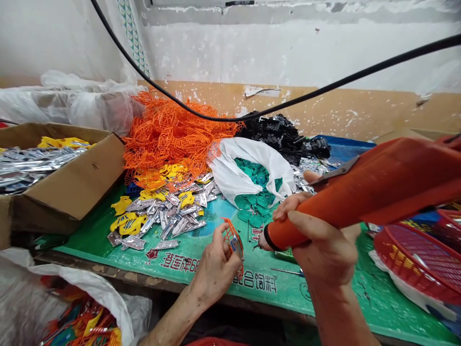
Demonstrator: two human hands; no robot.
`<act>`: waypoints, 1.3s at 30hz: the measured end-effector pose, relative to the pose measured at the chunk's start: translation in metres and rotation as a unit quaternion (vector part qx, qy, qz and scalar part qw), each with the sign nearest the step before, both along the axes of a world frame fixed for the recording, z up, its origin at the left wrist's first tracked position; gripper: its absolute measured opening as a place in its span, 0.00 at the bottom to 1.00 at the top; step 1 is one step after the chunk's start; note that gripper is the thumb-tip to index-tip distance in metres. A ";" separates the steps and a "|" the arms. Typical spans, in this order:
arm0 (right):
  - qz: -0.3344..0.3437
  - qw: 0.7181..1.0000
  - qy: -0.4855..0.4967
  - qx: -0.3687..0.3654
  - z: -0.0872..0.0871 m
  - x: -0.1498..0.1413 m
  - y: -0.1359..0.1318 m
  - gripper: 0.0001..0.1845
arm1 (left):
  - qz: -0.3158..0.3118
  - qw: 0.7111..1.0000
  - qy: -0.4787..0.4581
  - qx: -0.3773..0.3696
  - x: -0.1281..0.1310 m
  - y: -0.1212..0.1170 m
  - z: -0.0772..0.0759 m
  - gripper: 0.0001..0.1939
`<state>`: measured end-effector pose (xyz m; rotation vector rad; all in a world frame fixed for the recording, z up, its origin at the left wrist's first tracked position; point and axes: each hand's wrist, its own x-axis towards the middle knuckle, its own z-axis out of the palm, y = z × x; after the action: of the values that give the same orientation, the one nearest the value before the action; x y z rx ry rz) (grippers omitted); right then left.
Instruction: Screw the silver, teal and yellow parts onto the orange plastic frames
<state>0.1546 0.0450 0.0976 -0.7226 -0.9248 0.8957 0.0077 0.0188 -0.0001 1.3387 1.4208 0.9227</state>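
Observation:
My left hand (218, 264) is closed in a pinch on a small orange plastic frame (234, 240) with a bluish-white part in it, above the front of the green table cover. Wrapped round the barrel of an orange power screwdriver (345, 192) is my right hand (320, 240). A metal lever runs along the tool's side. Its black-ringed nose points down and left, close to the frame but apart from it. Behind lie green plastic parts (255, 175) in a white bag (223, 166), and a heap of silver pieces (165, 211) mixed with yellow parts (127, 223).
At the back rise piles of orange frames (169, 134) and black parts (273, 134). A cardboard box (72, 178) stands left, a red basket (414, 259) right. An open white sack (104, 288) sits at front left. A black cable (201, 115) hangs across the view.

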 end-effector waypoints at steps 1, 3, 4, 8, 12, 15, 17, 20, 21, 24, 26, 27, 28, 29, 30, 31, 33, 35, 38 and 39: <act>0.001 1.000 -0.001 0.002 -0.001 0.000 0.000 0.23 | 0.006 1.000 0.017 0.001 -0.001 0.000 0.001 0.24; 0.001 1.000 -0.002 -0.001 -0.003 0.001 0.002 0.20 | 0.011 0.999 0.045 0.010 -0.004 -0.001 0.003 0.26; 0.002 1.000 0.000 -0.002 -0.004 0.001 0.002 0.20 | 0.002 0.998 0.055 0.019 -0.006 -0.002 0.005 0.28; 0.011 1.000 0.011 -0.007 -0.005 0.001 0.004 0.27 | -0.076 0.995 0.060 0.032 -0.010 -0.003 0.014 0.22; 0.030 1.000 0.004 -0.006 -0.003 0.000 0.003 0.28 | -0.087 0.996 0.012 -0.028 -0.005 -0.002 0.014 0.17; 0.041 0.999 -0.002 0.006 -0.001 -0.001 0.001 0.27 | -0.089 0.993 -0.039 -0.069 0.001 -0.001 0.013 0.16; 0.045 0.999 -0.003 0.009 -0.001 -0.002 0.000 0.26 | -0.091 0.990 -0.076 -0.079 0.002 -0.001 0.012 0.16; 0.048 0.999 0.001 0.009 -0.002 -0.003 -0.001 0.26 | -0.089 0.987 -0.113 -0.078 0.002 -0.001 0.009 0.15; 0.050 0.999 0.003 0.008 -0.002 -0.004 -0.001 0.26 | -0.087 0.987 -0.116 -0.075 0.001 -0.001 0.008 0.14; 0.056 0.998 0.006 0.006 -0.003 -0.005 -0.001 0.25 | -0.087 0.988 -0.113 -0.065 -0.001 -0.002 0.004 0.13; 0.059 0.998 0.007 0.004 -0.003 -0.005 -0.001 0.23 | -0.089 0.987 -0.117 -0.064 -0.001 -0.002 0.003 0.12; 0.061 0.998 0.007 0.003 -0.003 -0.005 -0.001 0.23 | -0.090 0.986 -0.121 -0.065 -0.001 -0.002 0.003 0.12; 0.061 0.998 0.007 0.002 -0.003 -0.005 -0.002 0.22 | -0.089 0.986 -0.124 -0.066 -0.001 -0.001 0.003 0.11; 0.062 0.998 0.007 0.002 -0.004 -0.004 -0.002 0.21 | -0.087 0.986 -0.126 -0.066 0.000 -0.001 0.004 0.11; 0.063 0.998 0.007 0.002 -0.004 -0.004 -0.003 0.21 | -0.083 0.986 -0.126 -0.064 0.000 -0.001 0.004 0.11; 0.063 0.998 0.006 0.001 -0.004 -0.004 -0.003 0.20 | -0.078 0.987 -0.126 -0.061 0.000 -0.001 0.005 0.11; 0.061 0.998 0.004 0.002 -0.004 -0.003 -0.004 0.20 | -0.069 0.989 -0.123 -0.055 0.001 0.000 0.005 0.10; 0.060 0.998 0.002 0.001 -0.004 -0.003 -0.004 0.19 | -0.067 0.988 -0.125 -0.054 0.001 0.000 0.005 0.10; 0.060 0.998 0.003 0.003 -0.005 -0.003 -0.004 0.18 | -0.064 0.986 -0.140 -0.060 0.001 0.000 0.003 0.09; 0.060 0.998 0.004 0.004 -0.005 -0.004 -0.005 0.18 | -0.061 0.986 -0.145 -0.061 0.001 0.000 0.002 0.09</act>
<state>0.1510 0.0404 0.0922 -0.6601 -0.9718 1.0000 0.0089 0.0188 0.0019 1.1348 1.1410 0.8938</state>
